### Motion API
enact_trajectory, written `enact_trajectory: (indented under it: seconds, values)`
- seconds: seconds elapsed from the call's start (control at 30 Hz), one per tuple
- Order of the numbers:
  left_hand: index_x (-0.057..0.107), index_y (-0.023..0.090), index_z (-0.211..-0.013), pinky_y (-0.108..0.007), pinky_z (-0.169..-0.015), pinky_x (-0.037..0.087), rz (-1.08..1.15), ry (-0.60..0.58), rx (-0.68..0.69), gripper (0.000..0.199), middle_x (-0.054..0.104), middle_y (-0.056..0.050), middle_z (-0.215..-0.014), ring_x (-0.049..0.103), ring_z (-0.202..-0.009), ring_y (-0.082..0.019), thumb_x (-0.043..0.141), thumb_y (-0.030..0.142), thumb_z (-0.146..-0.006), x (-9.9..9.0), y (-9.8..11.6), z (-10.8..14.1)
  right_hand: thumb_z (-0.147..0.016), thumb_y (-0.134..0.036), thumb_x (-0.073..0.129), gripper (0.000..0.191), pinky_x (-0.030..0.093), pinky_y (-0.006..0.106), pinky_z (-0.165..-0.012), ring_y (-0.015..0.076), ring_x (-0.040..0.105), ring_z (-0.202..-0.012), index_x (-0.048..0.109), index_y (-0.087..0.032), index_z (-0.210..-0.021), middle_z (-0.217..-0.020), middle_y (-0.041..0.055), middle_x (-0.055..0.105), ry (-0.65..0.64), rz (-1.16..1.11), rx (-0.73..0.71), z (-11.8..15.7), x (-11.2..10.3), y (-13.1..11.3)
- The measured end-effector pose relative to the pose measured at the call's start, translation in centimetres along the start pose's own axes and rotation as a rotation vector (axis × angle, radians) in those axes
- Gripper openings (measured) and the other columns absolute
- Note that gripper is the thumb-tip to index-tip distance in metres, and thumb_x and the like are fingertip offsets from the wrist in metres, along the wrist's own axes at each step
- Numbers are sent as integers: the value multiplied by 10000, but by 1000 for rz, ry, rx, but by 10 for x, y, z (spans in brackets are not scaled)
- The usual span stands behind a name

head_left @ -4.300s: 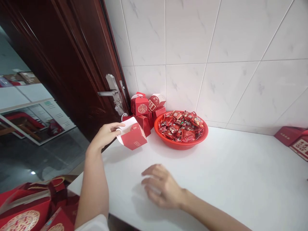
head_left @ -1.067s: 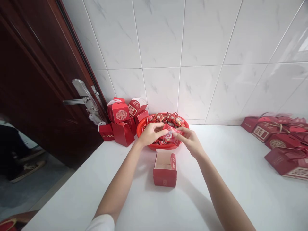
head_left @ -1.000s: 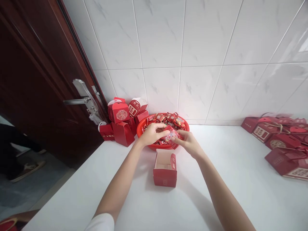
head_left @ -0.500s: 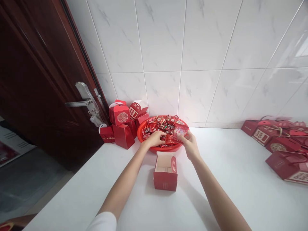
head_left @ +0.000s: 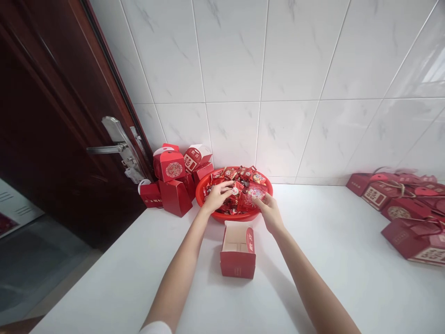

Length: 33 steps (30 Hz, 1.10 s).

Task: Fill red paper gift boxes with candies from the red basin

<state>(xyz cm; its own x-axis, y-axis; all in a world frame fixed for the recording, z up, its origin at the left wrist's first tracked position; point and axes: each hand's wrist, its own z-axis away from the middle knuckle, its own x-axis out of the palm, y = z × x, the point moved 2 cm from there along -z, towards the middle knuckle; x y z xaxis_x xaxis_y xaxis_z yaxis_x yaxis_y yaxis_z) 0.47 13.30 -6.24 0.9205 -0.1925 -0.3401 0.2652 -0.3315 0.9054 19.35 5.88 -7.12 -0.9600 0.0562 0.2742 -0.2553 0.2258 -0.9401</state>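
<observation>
Left hand [head_left: 215, 198] apparently pinches a glossy packet [head_left: 237, 188] (red, pale-centred); right hand [head_left: 271, 213] pinches a larger, translucent red pouch [head_left: 255, 193].

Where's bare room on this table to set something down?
Between right forearm and far-right gift boxes; also between left forearm and table's left edge. Crowded: between candy basin and open box, and among the boxes by the door.

A red basin [head_left: 199, 194] heaped with wrapped sweets [head_left: 230, 174] sits on a white desk [head_left: 313, 273]. Over the basin, a person's left hand [head_left: 215, 198] pinches a small red packet [head_left: 237, 188]; at the basin's right side, the right hand [head_left: 271, 214] holds a larger pinkish packet [head_left: 254, 192]. Just in front of the basin stands an open red box [head_left: 237, 265]. Red gift boxes [head_left: 175, 197] are stacked left of the basin; closed ones [head_left: 403, 236] lie well to its right.
</observation>
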Motion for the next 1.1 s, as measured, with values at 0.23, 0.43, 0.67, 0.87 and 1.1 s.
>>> enact_trajectory:
  seconds: [0.23,0.43,0.67,0.87,1.1]
  values:
    - [681,143,-1225,-419,-965,534,225,51,15,604,756,-138,-1142,685,-1114,-305,795,431,-706,-4,-2,1,-653,-450,802,372,568,415,-865,297,714,-1002,727,-220,-935,-1002,61,780,-1,-82,79,-15,12,1]
    - [676,133,-1200,-447,-972,539,313,129,-12,650,757,-143,-1096,687,-1097,-302,837,450,-656,-6,-5,2,-600,-396,838,363,568,423,-882,286,738,-917,739,-196,-887,-918,58,792,-58,-169,111,-31,35,8]
    - [726,154,-1064,-403,-940,550,368,187,6,511,759,-85,-1030,681,-1062,-270,855,338,-606,-6,-2,3,-551,-352,885,352,566,398,-853,258,739,-832,756,-186,-833,-850,50,792,-88,-217,124,-35,37,10]
    - [753,157,-991,-379,-923,535,434,159,16,433,775,-61,-956,699,-969,-246,860,346,-616,-4,4,5,-564,-334,887,326,561,371,-816,240,733,-801,757,-182,-821,-818,38,786,-65,-227,109,-34,36,11]
    - [771,155,-839,-326,-829,547,422,248,30,395,777,-50,-864,705,-858,-219,893,429,-582,-4,5,5,-632,-340,841,274,563,379,-867,250,730,-905,738,-207,-849,-891,34,791,95,-325,50,-40,32,22]
